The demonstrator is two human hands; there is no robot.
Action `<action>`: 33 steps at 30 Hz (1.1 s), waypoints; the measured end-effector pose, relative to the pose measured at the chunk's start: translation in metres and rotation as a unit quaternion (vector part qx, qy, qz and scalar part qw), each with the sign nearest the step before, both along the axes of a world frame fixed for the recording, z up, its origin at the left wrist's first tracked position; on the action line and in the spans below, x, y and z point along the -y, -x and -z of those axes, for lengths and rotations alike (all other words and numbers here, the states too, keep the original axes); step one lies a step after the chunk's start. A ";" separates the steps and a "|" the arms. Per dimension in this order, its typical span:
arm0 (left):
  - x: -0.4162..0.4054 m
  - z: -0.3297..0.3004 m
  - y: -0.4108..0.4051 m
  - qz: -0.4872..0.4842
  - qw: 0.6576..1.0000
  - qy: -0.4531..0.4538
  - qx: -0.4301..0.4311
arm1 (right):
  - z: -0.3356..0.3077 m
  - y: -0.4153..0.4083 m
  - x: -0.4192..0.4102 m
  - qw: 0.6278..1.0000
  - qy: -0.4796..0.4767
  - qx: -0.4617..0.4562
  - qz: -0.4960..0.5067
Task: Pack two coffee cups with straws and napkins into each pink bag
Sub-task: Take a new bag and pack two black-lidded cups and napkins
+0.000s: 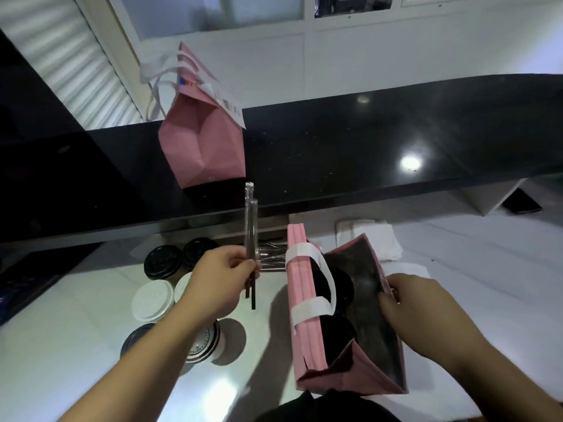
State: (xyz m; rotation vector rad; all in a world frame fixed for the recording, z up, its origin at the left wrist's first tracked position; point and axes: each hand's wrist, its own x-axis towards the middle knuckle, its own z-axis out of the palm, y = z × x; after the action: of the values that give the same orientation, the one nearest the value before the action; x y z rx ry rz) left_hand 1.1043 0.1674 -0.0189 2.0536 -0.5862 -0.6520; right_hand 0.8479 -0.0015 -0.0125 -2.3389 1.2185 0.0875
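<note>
White worktop (76, 345) below a black granite ledge (365, 141), where one closed pink bag (207, 141) stands. Open pink bag (350, 330) stands on the worktop with two black-lidded cups (341, 287) inside, right hand (408, 303) gripping its right rim. Left hand (216, 278) pinches two wrapped straws (251, 226) upright, above lidded coffee cups (152, 300); napkins (380, 239) lie behind the bag.

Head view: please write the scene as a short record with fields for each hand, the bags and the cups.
left hand: holds two wrapped straws upright
right hand: grips rim of open pink bag
open pink bag: two black-lidded cups inside
closed pink bag: on black counter
loose cups: left of open bag
napkins: behind open bag
</note>
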 end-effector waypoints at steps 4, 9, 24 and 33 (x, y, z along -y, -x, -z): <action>0.008 -0.049 0.044 0.035 0.989 0.141 0.006 | 0.001 0.000 0.000 1.000 0.017 0.007 -0.005; 0.054 -0.057 0.097 0.113 0.984 0.131 -0.042 | 0.000 0.003 0.003 1.000 0.015 0.014 0.007; 0.065 -0.037 0.138 0.227 0.953 -0.145 0.141 | 0.002 0.014 0.010 0.998 0.033 0.045 0.017; -0.008 -0.043 0.106 0.189 0.913 -0.139 0.334 | -0.004 -0.001 0.009 0.987 0.130 0.077 -0.056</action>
State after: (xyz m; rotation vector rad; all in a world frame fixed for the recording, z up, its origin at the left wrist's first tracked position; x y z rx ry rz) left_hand 0.9981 0.1755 0.0239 2.4564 -1.3784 -0.2274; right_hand 0.8490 -0.0103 -0.0088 -2.5826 1.0783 -0.2238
